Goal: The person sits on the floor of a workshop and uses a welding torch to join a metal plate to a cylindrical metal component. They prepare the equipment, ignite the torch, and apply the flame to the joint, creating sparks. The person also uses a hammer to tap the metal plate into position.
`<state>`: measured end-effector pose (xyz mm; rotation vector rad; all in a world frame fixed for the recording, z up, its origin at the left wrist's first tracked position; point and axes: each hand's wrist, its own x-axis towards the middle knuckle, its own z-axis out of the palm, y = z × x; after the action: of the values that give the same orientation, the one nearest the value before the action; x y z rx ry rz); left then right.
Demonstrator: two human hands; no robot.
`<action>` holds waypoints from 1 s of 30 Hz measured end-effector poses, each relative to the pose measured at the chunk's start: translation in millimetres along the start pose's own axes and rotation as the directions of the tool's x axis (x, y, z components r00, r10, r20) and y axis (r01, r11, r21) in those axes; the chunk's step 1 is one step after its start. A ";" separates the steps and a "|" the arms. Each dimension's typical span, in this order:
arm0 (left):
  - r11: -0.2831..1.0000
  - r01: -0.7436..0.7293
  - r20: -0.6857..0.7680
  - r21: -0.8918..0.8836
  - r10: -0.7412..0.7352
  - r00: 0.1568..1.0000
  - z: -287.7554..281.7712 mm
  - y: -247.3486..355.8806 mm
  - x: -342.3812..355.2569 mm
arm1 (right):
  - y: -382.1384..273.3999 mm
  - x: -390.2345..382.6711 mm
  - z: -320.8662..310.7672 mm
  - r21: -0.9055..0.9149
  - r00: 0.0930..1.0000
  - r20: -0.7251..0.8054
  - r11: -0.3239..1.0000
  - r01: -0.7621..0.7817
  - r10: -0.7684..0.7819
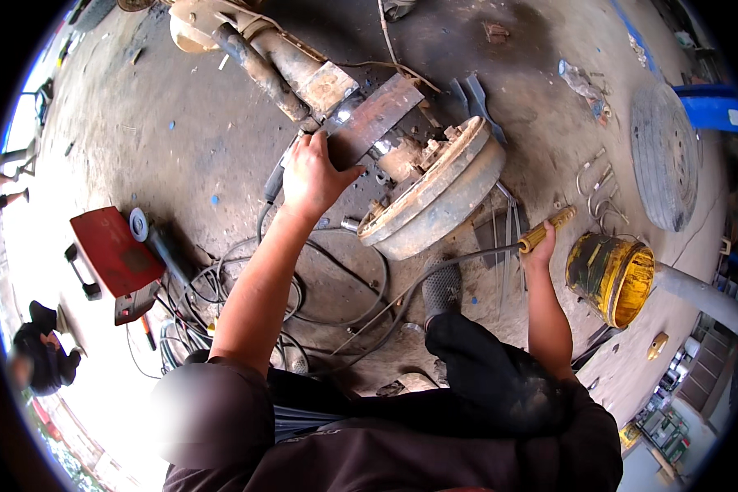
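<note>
My left hand [310,176] grips the near end of a flat rusty metal plate [381,115], thumb at one edge and fingers at the other. The plate lies across a dirty axle [283,70], between its square block and a large round brake drum [443,197]. My right hand [539,246] is closed round a yellow-handled welding electrode holder [548,230], right of the drum. A thick cable runs from its handle back to the left. Beside my left hand, a dark-handled clamp [275,182] with a cable lies against the axle.
Coiled cables [303,307] spread over the floor. A red machine [116,250] and an angle grinder [160,242] are at left. A yellow-stained bucket [608,279] stands right, with a tyre [666,156] beyond it. Leaf-spring U-bolts [603,190] lie between. Another person [45,348] is far left.
</note>
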<state>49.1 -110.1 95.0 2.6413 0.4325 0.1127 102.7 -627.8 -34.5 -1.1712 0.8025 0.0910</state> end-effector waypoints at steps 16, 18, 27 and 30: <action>0.997 0.071 0.029 0.028 -0.072 0.997 7.0 2.3 3.3 | 15.6 63.6 24.6 -0.139 0.984 -0.089 0.980 0.140 -0.153; 0.992 0.119 0.100 0.043 -0.123 0.987 2.5 9.6 6.8 | 15.5 71.4 15.9 -0.159 0.983 -0.089 0.977 0.142 -0.158; 0.982 0.012 -0.116 0.186 0.009 0.993 -2.6 25.3 1.0 | -5.0 50.1 25.7 -0.208 0.997 -0.076 0.977 -0.049 0.034; 0.974 -0.099 -0.298 0.203 0.157 0.942 -6.3 27.4 -10.6 | -3.8 50.6 29.5 -0.229 0.993 -0.109 0.971 -0.063 0.038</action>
<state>45.8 -134.0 113.0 2.8438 0.3871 0.5653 156.2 -621.3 -57.5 -1.3856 0.9323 0.1708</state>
